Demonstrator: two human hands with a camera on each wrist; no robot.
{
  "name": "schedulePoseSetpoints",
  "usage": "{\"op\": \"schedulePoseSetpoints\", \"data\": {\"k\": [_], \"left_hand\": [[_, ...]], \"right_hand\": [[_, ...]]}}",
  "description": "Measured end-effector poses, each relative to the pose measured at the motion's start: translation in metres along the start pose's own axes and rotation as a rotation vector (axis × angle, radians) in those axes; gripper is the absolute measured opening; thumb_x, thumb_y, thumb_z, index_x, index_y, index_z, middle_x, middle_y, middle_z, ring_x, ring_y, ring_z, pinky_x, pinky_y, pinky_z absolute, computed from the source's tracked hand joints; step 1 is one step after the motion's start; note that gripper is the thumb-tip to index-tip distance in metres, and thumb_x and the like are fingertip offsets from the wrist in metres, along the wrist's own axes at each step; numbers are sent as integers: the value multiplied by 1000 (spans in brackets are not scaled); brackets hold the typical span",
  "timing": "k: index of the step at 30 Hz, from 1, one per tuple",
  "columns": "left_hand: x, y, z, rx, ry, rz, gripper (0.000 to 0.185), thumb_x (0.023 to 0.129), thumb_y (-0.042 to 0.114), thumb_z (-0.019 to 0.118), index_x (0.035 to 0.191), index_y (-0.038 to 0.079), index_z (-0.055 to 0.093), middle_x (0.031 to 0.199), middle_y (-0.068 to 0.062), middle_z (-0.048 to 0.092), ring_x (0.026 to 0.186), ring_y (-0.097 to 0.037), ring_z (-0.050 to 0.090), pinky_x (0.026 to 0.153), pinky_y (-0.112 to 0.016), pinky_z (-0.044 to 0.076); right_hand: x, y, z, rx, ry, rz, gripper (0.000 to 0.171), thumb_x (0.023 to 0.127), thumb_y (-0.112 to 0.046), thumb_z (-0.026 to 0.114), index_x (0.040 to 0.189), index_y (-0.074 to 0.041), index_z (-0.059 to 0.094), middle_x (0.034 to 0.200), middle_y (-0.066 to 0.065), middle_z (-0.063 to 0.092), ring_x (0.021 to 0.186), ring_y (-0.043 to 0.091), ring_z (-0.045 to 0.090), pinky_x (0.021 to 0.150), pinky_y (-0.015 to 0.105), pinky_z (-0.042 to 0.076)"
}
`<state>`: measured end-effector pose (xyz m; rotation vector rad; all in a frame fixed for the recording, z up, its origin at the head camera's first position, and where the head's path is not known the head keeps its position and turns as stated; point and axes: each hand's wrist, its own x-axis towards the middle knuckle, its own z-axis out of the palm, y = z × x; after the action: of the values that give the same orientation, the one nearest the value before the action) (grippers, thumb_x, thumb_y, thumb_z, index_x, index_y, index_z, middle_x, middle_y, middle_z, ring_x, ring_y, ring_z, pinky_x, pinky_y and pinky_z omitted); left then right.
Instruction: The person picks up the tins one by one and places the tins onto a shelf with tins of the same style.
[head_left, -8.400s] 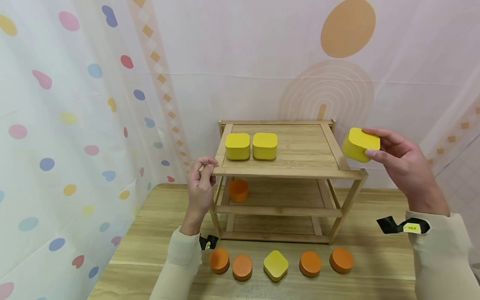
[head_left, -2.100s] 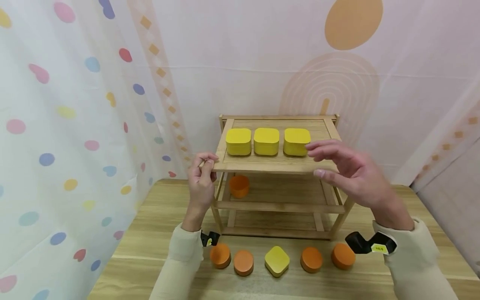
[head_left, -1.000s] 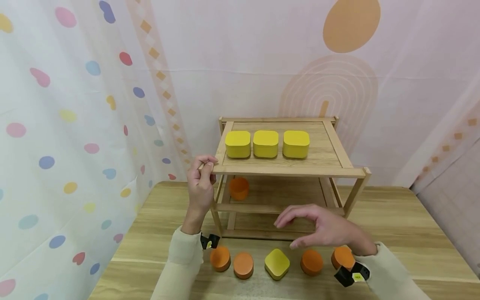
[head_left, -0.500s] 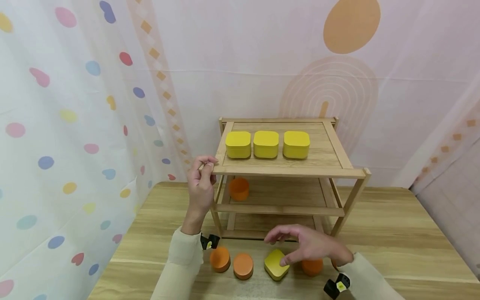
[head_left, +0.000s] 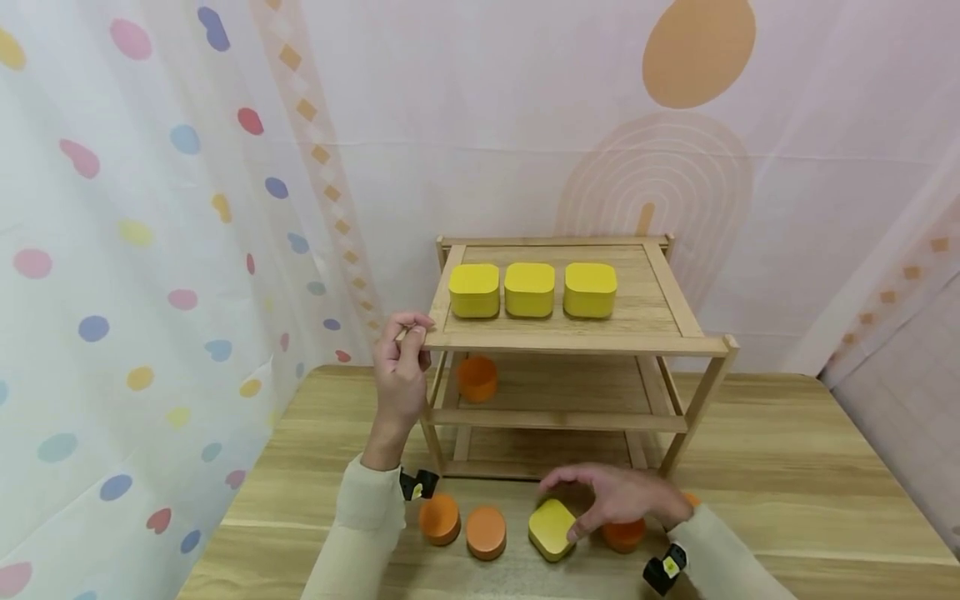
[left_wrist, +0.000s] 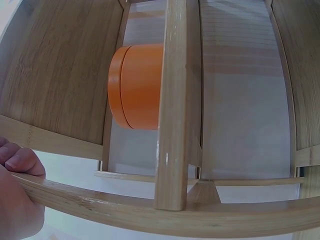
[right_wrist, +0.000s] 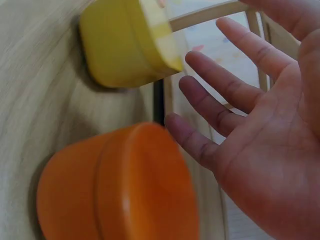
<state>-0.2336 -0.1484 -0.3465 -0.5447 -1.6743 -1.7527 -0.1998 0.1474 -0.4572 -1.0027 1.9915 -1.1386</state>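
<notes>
The left hand sits at the front left corner of the wooden shelf rack, its fingers curled round the top rail and clamped on it; judging by that grip, it is there to steady the rack. Just behind and below those fingers, on the middle shelf, stands an orange round box, tucked into the left end. Above and to the right of them, three yellow square boxes stand in a neat row along the top shelf, starting from its left end, which suggests sorting by colour and shape.

On the tabletop in front of the rack, two orange round boxes lie side by side, below the left wrist and well to the left of the right hand's fingers. The right hand hovers low over the yellow square box, fingers spread apart and relaxed, with one fingertip at the box's right edge and nothing gripped yet. Directly under the palm sits another orange round box, with one more mostly hidden behind the wrist.
</notes>
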Motion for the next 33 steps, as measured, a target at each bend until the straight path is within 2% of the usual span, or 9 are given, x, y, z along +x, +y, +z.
{"op": "schedulePoseSetpoints", "data": {"k": [10,16,33], "left_hand": [[-1,-3,0,-4,-3,0,21,101,7,41,97,-9,54,50,6,36,45,-9,32,45,-21,28],[0,-2,-1,14,1,7,22,101,7,41,97,-9,55,49,5,36,45,-9,32,44,-21,28],[0,-2,0,4,1,7,21,101,6,41,97,-9,55,51,4,36,45,-9,32,43,-21,27]], "right_hand": [[5,12,5,-49,-37,52,58,80,-22,82,133,-20,59,135,-10,56,127,10,47,108,36,36],[6,14,4,-68,-53,34,58,81,-22,81,134,-20,58,135,-12,55,126,8,47,106,30,37],[6,16,4,-84,-65,25,57,82,-22,80,135,-21,58,138,-11,54,130,8,45,107,30,37]]}}
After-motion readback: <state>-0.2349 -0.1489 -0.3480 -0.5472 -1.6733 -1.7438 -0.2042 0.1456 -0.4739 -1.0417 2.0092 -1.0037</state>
